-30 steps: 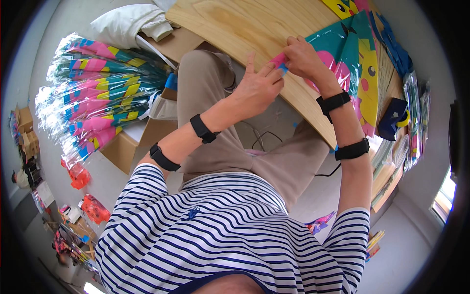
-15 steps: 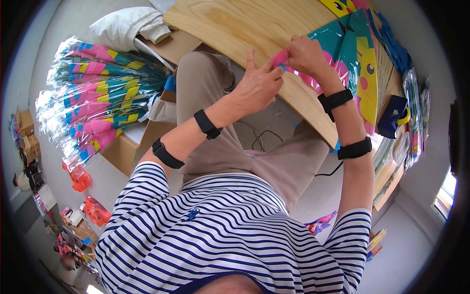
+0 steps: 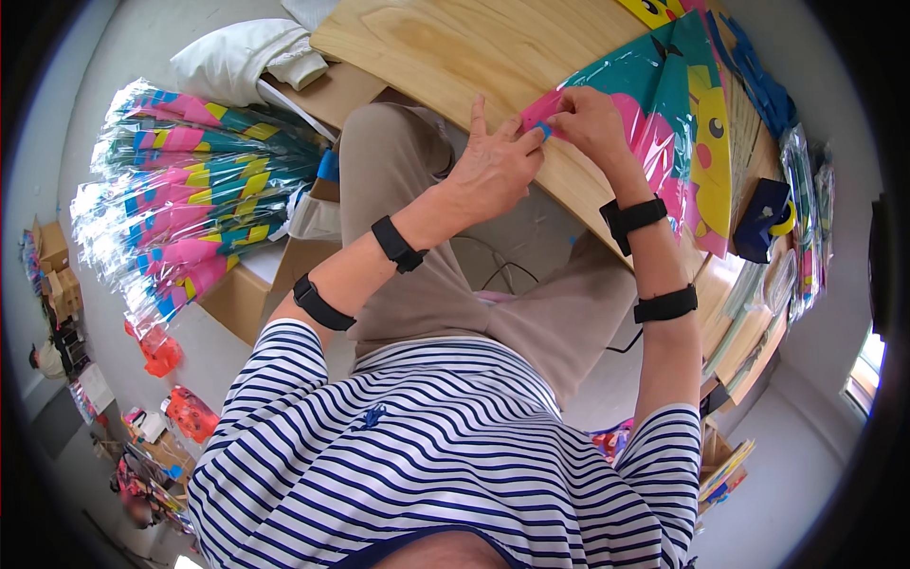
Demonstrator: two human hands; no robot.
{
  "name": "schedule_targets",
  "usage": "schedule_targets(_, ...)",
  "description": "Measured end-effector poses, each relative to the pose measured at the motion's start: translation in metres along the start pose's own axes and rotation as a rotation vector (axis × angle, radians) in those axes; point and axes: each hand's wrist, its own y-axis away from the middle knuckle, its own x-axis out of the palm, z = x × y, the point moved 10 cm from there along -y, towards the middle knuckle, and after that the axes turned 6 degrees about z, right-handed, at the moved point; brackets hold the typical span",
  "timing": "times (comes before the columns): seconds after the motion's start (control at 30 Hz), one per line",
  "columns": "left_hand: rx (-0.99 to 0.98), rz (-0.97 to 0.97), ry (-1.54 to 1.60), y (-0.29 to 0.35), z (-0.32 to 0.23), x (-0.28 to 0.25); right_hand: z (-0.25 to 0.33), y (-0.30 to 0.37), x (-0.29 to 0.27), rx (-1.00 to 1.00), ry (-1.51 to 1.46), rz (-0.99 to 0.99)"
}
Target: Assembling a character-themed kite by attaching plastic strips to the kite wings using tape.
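printed sheet (image 3: 626,71), partly hidden by right hand (image 3: 590,119), fingers bunched; blue scrap (image 3: 543,130) by left hand (image 3: 493,171), index finger apart; cannot tell either grip.

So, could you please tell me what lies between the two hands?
In the head view, a small blue piece and the sheet's pink end lie between the left hand and right hand.

Multicoloured sheet (image 3: 630,76): smooth, glossy plastic film. Tabletop (image 3: 427,52): smooth grained wood, low sheen. Bundled packets (image 3: 190,175): crinkled, shiny clear plastic. Carton (image 3: 242,302): matt brown cardboard. Shirt (image 3: 427,436), trousers (image 3: 384,190): soft matt cloth.
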Motion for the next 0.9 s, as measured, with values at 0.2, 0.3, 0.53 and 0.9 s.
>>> schedule_targets(0.2,-0.01,-0.001,-0.011,-0.001,0.002,0.0,-0.025,0.002,-0.008,0.123,-0.188,-0.038)
schedule_targets(0.3,-0.014,-0.002,-0.027,0.0,0.002,0.0,-0.013,0.006,-0.003,0.006,-0.206,-0.05)
schedule_targets(0.53,-0.018,0.013,0.0,0.0,0.002,-0.001,-0.01,0.0,0.0,0.076,-0.108,-0.015)
schedule_targets(0.9,-0.028,0.007,-0.013,0.001,0.003,0.0,-0.009,0.004,0.0,0.125,-0.19,-0.059)
